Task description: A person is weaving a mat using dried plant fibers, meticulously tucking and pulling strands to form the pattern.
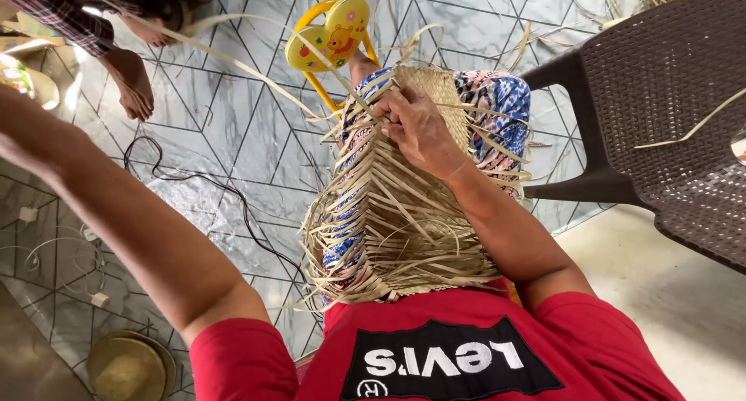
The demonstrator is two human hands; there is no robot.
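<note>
Head view — grey tiled floor point(256, 137) (geometric lines), brown chair point(668, 106).

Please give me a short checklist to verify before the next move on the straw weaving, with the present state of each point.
1. Right hand grips the weaving: ok.
2. Left hand in view: not ok, only the raised arm shows.
3. Long strand pulled out to the upper left: ok.
4. Weaving rests on the lap: ok.
5. Cable lies apart from the weaving: ok.
6. Loose ends free of tangles: cannot tell.
</note>
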